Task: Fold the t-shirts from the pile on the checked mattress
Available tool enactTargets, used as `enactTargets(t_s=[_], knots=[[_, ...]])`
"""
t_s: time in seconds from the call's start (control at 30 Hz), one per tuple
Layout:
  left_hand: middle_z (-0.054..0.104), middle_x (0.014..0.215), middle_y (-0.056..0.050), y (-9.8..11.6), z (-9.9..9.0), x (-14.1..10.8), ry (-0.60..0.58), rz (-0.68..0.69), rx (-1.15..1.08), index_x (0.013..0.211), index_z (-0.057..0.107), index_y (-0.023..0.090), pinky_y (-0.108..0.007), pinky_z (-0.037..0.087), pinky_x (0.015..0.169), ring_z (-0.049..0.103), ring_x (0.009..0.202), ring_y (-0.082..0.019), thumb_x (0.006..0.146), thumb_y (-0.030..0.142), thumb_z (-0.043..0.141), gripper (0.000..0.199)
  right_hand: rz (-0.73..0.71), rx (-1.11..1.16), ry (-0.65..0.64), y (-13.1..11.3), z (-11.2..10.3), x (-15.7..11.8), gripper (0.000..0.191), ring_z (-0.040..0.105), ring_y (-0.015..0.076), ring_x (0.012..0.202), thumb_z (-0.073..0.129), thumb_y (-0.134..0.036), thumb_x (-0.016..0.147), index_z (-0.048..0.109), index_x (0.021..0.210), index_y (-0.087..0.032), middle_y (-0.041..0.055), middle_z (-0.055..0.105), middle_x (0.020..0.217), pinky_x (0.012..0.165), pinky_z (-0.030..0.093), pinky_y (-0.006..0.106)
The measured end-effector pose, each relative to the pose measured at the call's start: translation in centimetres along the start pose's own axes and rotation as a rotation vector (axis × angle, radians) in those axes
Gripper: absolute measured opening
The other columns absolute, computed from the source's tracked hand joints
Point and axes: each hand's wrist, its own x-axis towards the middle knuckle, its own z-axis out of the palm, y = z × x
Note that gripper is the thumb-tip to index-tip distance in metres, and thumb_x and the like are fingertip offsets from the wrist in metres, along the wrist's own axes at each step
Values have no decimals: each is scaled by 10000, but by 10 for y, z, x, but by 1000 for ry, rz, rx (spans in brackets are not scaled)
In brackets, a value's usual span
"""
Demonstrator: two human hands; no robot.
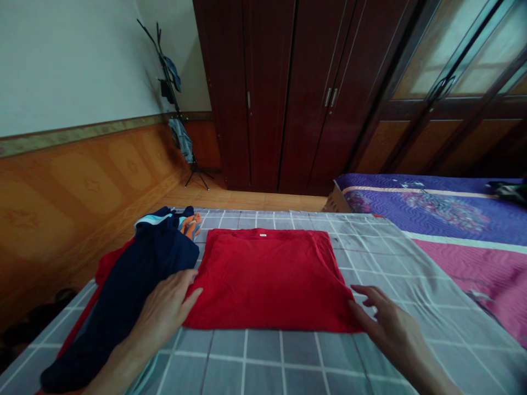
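Note:
A red shirt lies spread nearly flat on the grey checked bed sheet, folded into a wide shape with a small white label at its far edge. My left hand is at its left edge, fingers and thumb apart, with the fingertips on or just over the cloth. At the right edge is my right hand, its thumb by the cloth and its fingers spread. Neither hand grips the fabric. Beside my left arm sits a heap of dark navy clothing.
Light blue, orange and red clothes show around the navy heap. The grey checked sheet covers the bed. A purple and pink bed stands at the right. Behind are a dark wooden wardrobe and a coat stand with hanging items.

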Motion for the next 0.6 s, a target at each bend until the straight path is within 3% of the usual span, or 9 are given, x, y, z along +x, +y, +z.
enactTargets(t_s=[0.07, 0.17, 0.23, 0.3, 0.37, 0.43, 0.6], knots=[[638, 1117, -75, 33, -2, 21, 36, 198, 1, 1112, 568, 203, -380, 437, 927, 593, 1056, -228, 923, 293, 416, 260, -242, -12, 24, -37, 11, 9, 309, 634, 241, 968, 469, -402, 862, 621, 1061, -220, 96, 643, 1100, 817, 517, 380], [640, 1126, -71, 73, 20, 59, 12, 385, -4, 1148, 575, 187, -359, 432, 938, 586, 1054, -209, 945, 247, 388, 282, -509, -27, 22, -99, 48, 21, 329, 588, 256, 1073, 458, -270, 863, 599, 1142, -166, 140, 611, 1191, 912, 487, 412], [588, 1258, -98, 84, 46, 83, -8, 429, 33, 1227, 547, 158, -374, 376, 1020, 519, 1184, -222, 947, 222, 370, 337, -583, -67, -80, -130, 80, 29, 353, 556, 250, 1130, 463, -205, 850, 589, 1174, -147, 152, 564, 1277, 961, 457, 403], [451, 1422, -104, 81, 73, 100, -24, 416, 72, 1346, 455, 147, -426, 274, 1104, 363, 1337, -249, 929, 210, 396, 426, -583, -119, -148, -146, 109, 38, 416, 499, 247, 1212, 486, -219, 855, 543, 1254, -116, 161, 524, 1332, 1018, 408, 397], [345, 1495, -82, 73, 95, 109, -35, 373, 87, 1410, 380, 171, -481, 202, 1132, 248, 1396, -265, 930, 271, 413, 491, -556, -160, -168, -144, 128, 50, 479, 432, 259, 1280, 510, -313, 874, 509, 1304, -100, 165, 479, 1380, 1059, 359, 413], [303, 1515, -66, 64, 107, 111, -28, 328, 90, 1433, 349, 202, -518, 169, 1135, 208, 1409, -278, 939, 383, 403, 529, -509, -203, -156, -123, 132, 64, 569, 348, 279, 1338, 510, -427, 882, 476, 1344, -95, 161, 420, 1427, 1095, 296, 439], [248, 1533, -73, 58, 111, 110, -8, 283, 91, 1456, 315, 204, -550, 114, 1136, 148, 1419, -317, 921, 528, 377, 628, -279, -336, -63, -42, 100, 91, 709, 226, 332, 1384, 427, -557, 892, 400, 1396, -59, 199, 331, 1468, 1108, 200, 519]])
